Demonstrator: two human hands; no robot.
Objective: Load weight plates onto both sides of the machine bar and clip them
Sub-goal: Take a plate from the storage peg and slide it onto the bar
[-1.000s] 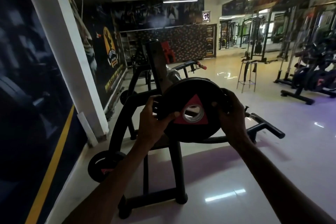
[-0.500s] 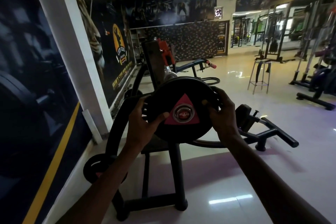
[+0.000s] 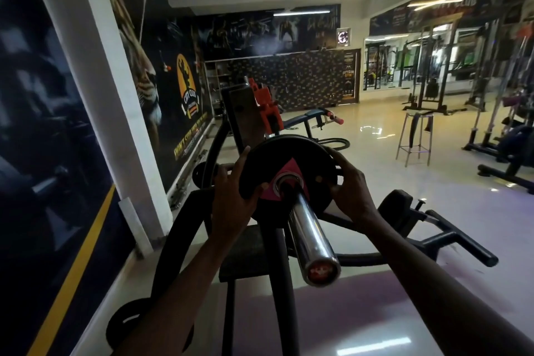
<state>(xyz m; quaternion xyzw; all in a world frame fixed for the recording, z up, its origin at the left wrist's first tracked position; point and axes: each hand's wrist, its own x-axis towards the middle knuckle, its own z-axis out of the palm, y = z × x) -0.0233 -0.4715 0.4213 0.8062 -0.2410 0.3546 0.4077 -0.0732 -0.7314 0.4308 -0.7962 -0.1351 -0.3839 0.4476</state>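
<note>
Chrome bar sleeve [image 3: 307, 230] bare from plate [image 3: 289, 175] out to its end cap, free to pass along. Left hand [image 3: 231, 196] and right hand [image 3: 351, 192] take both plate edges. Black machine frame [image 3: 185, 228] crowds left and below; wall pillar [image 3: 115, 101] close beyond. Right side open over floor [image 3: 433, 202], only low frame handle [image 3: 462, 243] and stool [image 3: 416, 136] further off

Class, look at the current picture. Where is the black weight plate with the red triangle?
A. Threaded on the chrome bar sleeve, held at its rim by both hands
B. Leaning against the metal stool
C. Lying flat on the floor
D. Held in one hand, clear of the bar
A: the chrome bar sleeve passes through the weight plate, with the left hand and the right hand gripping its rim.
</note>
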